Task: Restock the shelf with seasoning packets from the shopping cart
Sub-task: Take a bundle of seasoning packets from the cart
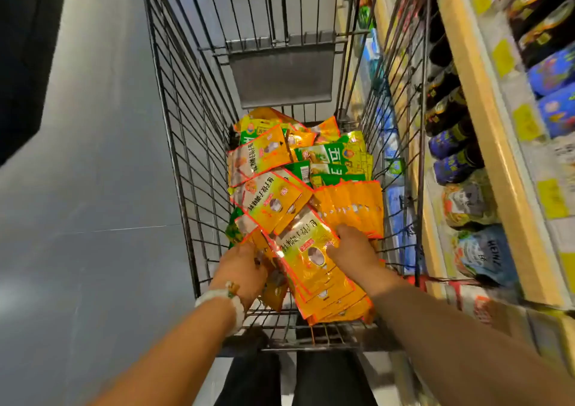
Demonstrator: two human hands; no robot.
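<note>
A wire shopping cart (174,144) stands in front of me with a heap of seasoning packets in its near end. Most are orange-yellow packets (273,200), and green ones (329,153) lie behind them. Both my hands reach into the cart. My left hand (241,267) grips the left edge of a stack of orange packets (314,268). My right hand (353,251) grips the right side of the same stack, thumb on top. Another fanned stack of orange packets (351,206) lies just beyond my right hand.
The shelf (485,125) runs along the right side of the cart, filled with dark sauce bottles (445,100), blue pouches (550,69) and bagged goods, with yellow price tags on its edges. Grey floor (87,172) lies to the left. My legs stand behind the cart.
</note>
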